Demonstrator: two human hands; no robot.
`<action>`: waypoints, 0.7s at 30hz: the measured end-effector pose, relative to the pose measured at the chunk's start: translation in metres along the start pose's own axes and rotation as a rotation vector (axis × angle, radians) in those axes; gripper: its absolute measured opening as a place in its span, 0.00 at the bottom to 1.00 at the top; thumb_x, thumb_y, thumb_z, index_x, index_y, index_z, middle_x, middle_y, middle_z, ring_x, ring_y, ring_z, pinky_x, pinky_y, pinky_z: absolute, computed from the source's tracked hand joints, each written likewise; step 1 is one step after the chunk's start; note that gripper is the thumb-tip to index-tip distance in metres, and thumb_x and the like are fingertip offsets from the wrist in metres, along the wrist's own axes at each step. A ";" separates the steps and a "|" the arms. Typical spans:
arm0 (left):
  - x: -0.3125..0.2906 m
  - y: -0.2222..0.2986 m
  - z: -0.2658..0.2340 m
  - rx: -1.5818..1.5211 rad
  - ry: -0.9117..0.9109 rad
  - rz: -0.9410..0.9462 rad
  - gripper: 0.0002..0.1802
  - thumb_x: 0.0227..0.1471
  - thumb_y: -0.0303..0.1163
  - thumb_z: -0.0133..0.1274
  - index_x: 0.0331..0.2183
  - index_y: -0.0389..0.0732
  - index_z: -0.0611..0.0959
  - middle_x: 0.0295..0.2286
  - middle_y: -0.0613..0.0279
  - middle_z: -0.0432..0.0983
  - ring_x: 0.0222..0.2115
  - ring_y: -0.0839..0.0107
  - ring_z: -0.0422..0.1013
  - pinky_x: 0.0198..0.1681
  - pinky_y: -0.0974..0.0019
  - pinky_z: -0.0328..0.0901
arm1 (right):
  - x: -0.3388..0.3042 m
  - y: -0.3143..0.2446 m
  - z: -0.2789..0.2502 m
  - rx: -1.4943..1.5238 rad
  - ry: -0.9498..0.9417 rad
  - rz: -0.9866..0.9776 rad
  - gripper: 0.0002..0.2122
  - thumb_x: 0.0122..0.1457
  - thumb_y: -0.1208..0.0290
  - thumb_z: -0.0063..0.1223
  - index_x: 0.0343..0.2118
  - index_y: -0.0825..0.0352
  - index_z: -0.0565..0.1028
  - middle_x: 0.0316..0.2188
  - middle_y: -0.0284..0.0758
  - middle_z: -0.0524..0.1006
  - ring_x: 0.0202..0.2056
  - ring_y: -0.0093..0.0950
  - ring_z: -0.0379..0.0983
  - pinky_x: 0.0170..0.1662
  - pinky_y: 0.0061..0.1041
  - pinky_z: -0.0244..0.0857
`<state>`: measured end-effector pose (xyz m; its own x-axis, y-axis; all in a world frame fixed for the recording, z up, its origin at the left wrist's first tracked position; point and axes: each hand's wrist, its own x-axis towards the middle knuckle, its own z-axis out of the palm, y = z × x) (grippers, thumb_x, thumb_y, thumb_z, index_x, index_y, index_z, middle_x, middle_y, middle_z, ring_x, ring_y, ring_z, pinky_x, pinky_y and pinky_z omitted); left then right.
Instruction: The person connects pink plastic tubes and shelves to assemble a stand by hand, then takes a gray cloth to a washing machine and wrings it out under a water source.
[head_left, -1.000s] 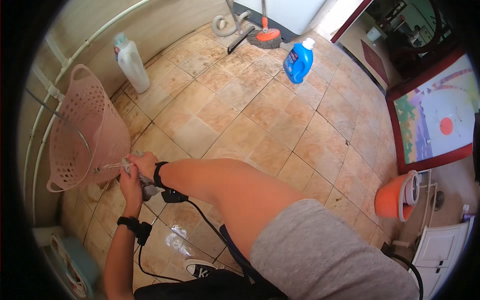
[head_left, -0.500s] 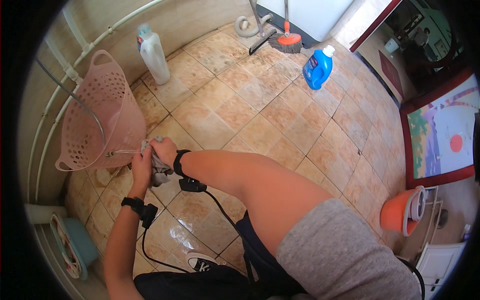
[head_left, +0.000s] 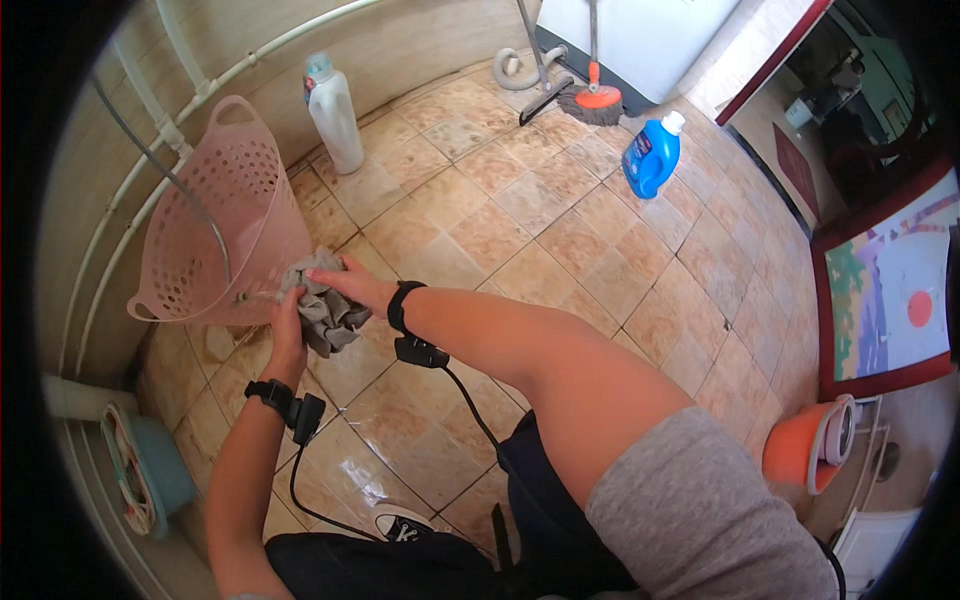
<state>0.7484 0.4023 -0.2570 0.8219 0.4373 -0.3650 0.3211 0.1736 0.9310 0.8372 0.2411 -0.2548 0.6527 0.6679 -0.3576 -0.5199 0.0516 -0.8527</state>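
Observation:
A crumpled grey cloth (head_left: 332,322) is bunched between my two hands, held above the floor beside the pink basket. My left hand (head_left: 287,328) grips its left side with the thumb up. From the right, my right hand (head_left: 358,284) closes over its upper part, thumb on top; some fingers are hidden behind the folds. The tall pink laundry basket (head_left: 275,215), with round holes, leans toward me just left of the hands. A thin grey hose (head_left: 190,190) runs down across it, its lower end near a whitish streak beside the cloth.
A white bottle (head_left: 335,120) stands by the wall, a blue detergent bottle (head_left: 652,155) farther right. Behind are a broom (head_left: 592,100) and a squeegee (head_left: 545,100). A teal basin (head_left: 165,480) sits left, an orange bucket (head_left: 790,445) right. The tiled floor (head_left: 370,480) looks wet near my shoe.
The cloth has been gathered into a fuller bundle and more of it shows. My right hand has turned and shifted slightly right. The whole view has moved a little.

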 end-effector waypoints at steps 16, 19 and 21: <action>-0.017 0.026 0.023 0.030 -0.157 -0.293 0.27 0.56 0.58 0.56 0.47 0.49 0.79 0.42 0.66 0.78 0.44 0.68 0.73 0.48 0.56 0.68 | -0.002 -0.001 0.002 -0.009 0.150 -0.151 0.21 0.44 0.76 0.60 0.44 0.70 0.71 0.37 0.37 0.77 0.39 0.30 0.74 0.43 0.30 0.69; -0.010 0.008 0.030 -0.184 -0.149 -0.170 0.30 0.56 0.60 0.56 0.48 0.47 0.79 0.44 0.64 0.78 0.44 0.68 0.74 0.47 0.59 0.69 | -0.004 0.002 0.013 0.115 0.063 -0.149 0.20 0.44 0.77 0.55 0.43 0.69 0.70 0.35 0.37 0.75 0.37 0.30 0.72 0.40 0.31 0.68; 0.001 -0.006 0.020 -0.203 -0.161 -0.138 0.32 0.55 0.61 0.57 0.50 0.46 0.78 0.46 0.62 0.78 0.44 0.66 0.75 0.46 0.58 0.70 | -0.004 0.009 0.025 0.124 0.155 -0.110 0.18 0.44 0.74 0.56 0.42 0.70 0.72 0.33 0.38 0.76 0.36 0.31 0.73 0.39 0.31 0.67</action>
<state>0.7565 0.3837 -0.2630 0.8463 0.2545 -0.4680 0.3477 0.4017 0.8472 0.8166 0.2571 -0.2515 0.7813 0.5315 -0.3273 -0.4983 0.2153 -0.8399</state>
